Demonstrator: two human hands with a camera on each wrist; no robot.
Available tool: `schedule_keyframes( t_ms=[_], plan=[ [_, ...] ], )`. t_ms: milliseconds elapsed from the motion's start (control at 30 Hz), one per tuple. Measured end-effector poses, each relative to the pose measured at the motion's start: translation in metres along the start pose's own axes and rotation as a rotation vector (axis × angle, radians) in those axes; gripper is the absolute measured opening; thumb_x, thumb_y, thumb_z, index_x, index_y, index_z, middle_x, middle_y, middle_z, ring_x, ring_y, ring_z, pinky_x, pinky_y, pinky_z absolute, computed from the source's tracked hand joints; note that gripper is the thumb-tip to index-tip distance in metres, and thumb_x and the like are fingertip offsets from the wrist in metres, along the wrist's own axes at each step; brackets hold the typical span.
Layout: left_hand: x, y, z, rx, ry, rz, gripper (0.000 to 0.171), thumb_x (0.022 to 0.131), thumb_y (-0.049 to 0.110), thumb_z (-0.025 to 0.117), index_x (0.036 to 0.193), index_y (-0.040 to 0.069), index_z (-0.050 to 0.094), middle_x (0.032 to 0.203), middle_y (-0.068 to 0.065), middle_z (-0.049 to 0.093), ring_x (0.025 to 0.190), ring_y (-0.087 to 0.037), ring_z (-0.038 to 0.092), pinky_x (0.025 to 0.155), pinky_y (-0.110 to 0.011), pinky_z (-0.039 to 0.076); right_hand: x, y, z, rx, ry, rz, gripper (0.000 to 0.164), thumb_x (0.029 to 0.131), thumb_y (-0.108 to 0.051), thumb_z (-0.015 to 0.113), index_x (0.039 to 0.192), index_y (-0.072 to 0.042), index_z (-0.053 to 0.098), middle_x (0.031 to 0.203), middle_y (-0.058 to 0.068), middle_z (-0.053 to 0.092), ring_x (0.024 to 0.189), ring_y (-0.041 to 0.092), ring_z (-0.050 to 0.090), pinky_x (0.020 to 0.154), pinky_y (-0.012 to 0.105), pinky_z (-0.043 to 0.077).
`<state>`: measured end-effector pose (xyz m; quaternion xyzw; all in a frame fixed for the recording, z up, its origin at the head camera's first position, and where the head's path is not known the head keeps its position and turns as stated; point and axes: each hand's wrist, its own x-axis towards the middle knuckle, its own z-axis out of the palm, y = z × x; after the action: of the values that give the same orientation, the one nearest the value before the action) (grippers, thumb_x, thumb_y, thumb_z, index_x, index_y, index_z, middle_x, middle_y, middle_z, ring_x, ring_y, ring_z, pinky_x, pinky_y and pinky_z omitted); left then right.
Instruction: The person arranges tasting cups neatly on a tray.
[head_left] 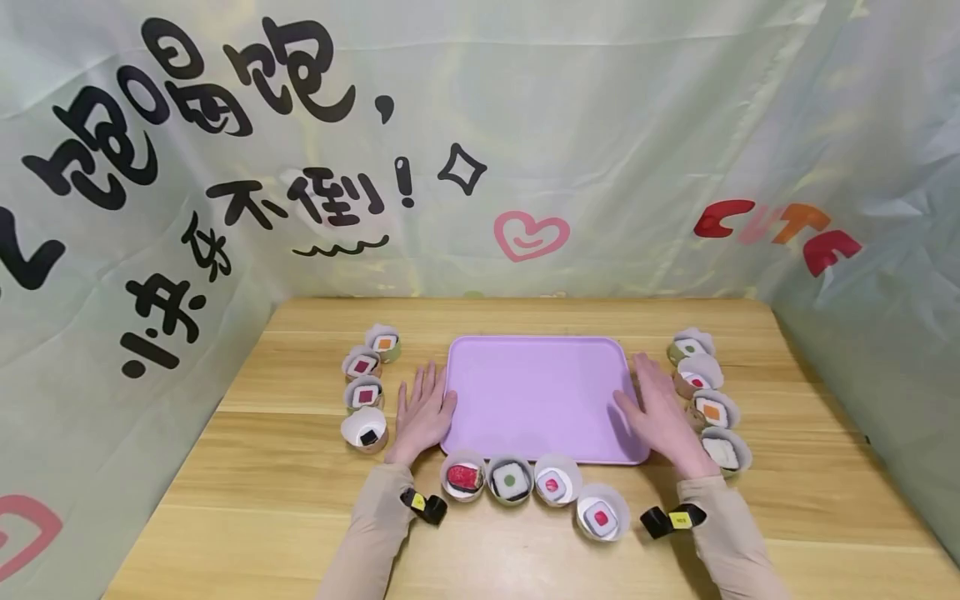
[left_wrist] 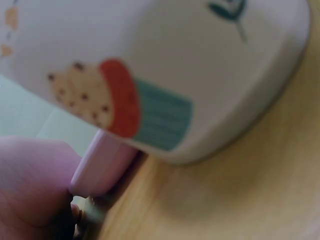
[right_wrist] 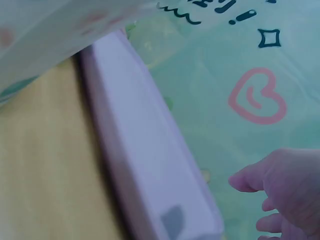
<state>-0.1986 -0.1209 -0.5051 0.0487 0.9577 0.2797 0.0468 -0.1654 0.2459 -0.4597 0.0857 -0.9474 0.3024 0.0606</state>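
A purple tray [head_left: 538, 400] lies flat on the wooden table. My left hand [head_left: 425, 414] is at its left edge, fingers straight and pointing away, thumb against the rim. In the left wrist view that hand [left_wrist: 35, 180] touches the side of the tray [left_wrist: 102, 165]. My right hand [head_left: 658, 412] is beside the right edge with fingers extended, its thumb over the rim and a shadow on the tray. From the right wrist view a gap shows between the thumb [right_wrist: 250, 180] and the tray [right_wrist: 145, 130]; contact is unclear. Neither hand grips anything.
Paper cups holding sushi-like pieces surround the tray: several left [head_left: 364, 429], several right [head_left: 715, 411], several along the front, including one with a red-topped piece [head_left: 465, 477] and one set nearer [head_left: 602, 514]. A printed curtain [head_left: 600, 125] stands behind the table [head_left: 247, 467].
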Motion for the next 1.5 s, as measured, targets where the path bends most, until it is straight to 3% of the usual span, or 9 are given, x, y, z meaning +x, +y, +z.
schedule_keyframes(
  t_ms=[267, 467, 700, 833, 1167, 1300, 1500],
  plan=[
    [0.000, -0.003, 0.000, 0.005, -0.019, -0.018, 0.060, 0.108, 0.040, 0.027, 0.162, 0.016, 0.017, 0.172, -0.008, 0.002, 0.160, -0.028, -0.005, 0.127, -0.054, -0.013, 0.007, -0.013, -0.033, 0.017, -0.019, -0.013, 0.076, 0.101, -0.025, 0.056, 0.156, 0.011, 0.017, 0.159, 0.041, 0.016, 0.148, 0.059, 0.015, 0.120, 0.071, 0.014],
    [0.000, -0.003, -0.001, -0.004, -0.018, -0.017, 0.060, 0.108, 0.040, 0.027, 0.162, 0.016, 0.018, 0.172, -0.008, 0.002, 0.160, -0.028, -0.005, 0.127, -0.055, -0.012, 0.016, -0.020, -0.056, 0.088, -0.084, -0.032, 0.078, 0.102, -0.028, 0.056, 0.156, 0.010, 0.014, 0.160, 0.040, 0.015, 0.146, 0.059, 0.019, 0.116, 0.073, 0.021],
    [0.000, -0.003, -0.001, 0.028, -0.033, -0.032, 0.060, 0.108, 0.040, 0.026, 0.162, 0.017, 0.015, 0.172, -0.007, 0.000, 0.160, -0.026, -0.006, 0.127, -0.052, -0.013, 0.034, -0.021, -0.079, 0.072, -0.128, 0.000, 0.081, 0.101, -0.032, 0.058, 0.157, 0.008, 0.016, 0.160, 0.039, 0.019, 0.144, 0.060, 0.023, 0.114, 0.073, 0.026],
    [-0.001, -0.002, -0.004, 0.023, -0.025, -0.023, 0.060, 0.108, 0.038, 0.028, 0.162, 0.015, 0.018, 0.172, -0.010, 0.003, 0.160, -0.029, -0.003, 0.127, -0.054, -0.011, 0.048, -0.015, -0.090, 0.058, -0.200, 0.054, 0.083, 0.103, -0.037, 0.054, 0.158, 0.007, 0.008, 0.161, 0.039, 0.014, 0.145, 0.061, 0.018, 0.114, 0.074, 0.023],
    [-0.001, -0.002, -0.002, 0.017, -0.014, -0.012, 0.059, 0.108, 0.037, 0.029, 0.162, 0.014, 0.020, 0.172, -0.011, 0.005, 0.160, -0.030, -0.001, 0.127, -0.055, -0.011, 0.071, 0.008, -0.100, -0.033, -0.302, 0.128, 0.081, 0.104, -0.038, 0.051, 0.157, 0.009, 0.011, 0.157, 0.042, 0.019, 0.134, 0.063, 0.035, 0.110, 0.074, 0.031],
    [-0.001, -0.002, -0.001, 0.004, -0.003, -0.002, 0.059, 0.108, 0.036, 0.030, 0.161, 0.013, 0.021, 0.171, -0.012, 0.007, 0.160, -0.032, 0.000, 0.127, -0.055, -0.010, 0.076, 0.016, -0.101, -0.068, -0.341, 0.169, 0.082, 0.103, -0.038, 0.051, 0.156, 0.011, 0.012, 0.157, 0.042, 0.017, 0.139, 0.062, 0.027, 0.111, 0.074, 0.029],
    [0.000, -0.001, -0.001, 0.019, -0.017, -0.015, 0.059, 0.108, 0.038, 0.028, 0.162, 0.015, 0.019, 0.172, -0.009, 0.004, 0.160, -0.029, -0.003, 0.128, -0.054, -0.011, 0.080, 0.027, -0.100, -0.166, -0.335, 0.196, 0.082, 0.100, -0.036, 0.055, 0.155, 0.011, 0.017, 0.156, 0.043, 0.016, 0.141, 0.062, 0.020, 0.111, 0.075, 0.026]
  ],
)
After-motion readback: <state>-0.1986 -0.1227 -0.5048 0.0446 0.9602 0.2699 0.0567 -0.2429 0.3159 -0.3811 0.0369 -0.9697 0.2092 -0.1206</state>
